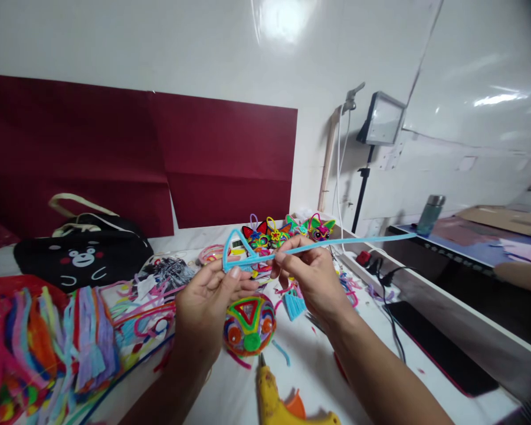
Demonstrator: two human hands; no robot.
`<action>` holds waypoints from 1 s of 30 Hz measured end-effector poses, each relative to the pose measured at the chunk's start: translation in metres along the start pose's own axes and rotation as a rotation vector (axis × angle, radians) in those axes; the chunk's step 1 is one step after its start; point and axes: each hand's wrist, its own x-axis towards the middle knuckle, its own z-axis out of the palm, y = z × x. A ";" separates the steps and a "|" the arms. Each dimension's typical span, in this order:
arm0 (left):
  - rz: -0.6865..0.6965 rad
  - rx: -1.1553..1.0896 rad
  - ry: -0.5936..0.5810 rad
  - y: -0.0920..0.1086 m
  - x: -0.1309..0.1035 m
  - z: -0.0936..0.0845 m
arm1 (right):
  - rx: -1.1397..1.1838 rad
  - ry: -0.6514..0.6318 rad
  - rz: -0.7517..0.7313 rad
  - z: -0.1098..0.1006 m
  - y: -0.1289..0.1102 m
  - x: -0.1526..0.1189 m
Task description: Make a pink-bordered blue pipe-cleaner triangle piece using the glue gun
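A light blue pipe cleaner is bent into a triangle at its left end, with a long straight tail running out to the right. My left hand pinches the lower edge of the triangle between thumb and fingers. Just right of the triangle, my right hand grips the straight part. Below both hands lies a round, colourful animal face made of pipe cleaners, with orange eyes and a green nose. A yellow glue gun rests in front of it, nozzle toward the face. A short blue offcut lies beside them.
Bundles of pipe cleaners fill the left side, before a black bag. Several finished animal faces stand at the back. To the right are a power strip, a black phone and, beyond the table's raised edge, another person's arm.
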 end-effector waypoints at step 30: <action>-0.061 0.021 -0.031 -0.001 -0.003 -0.001 | 0.050 0.014 0.056 0.000 0.011 0.004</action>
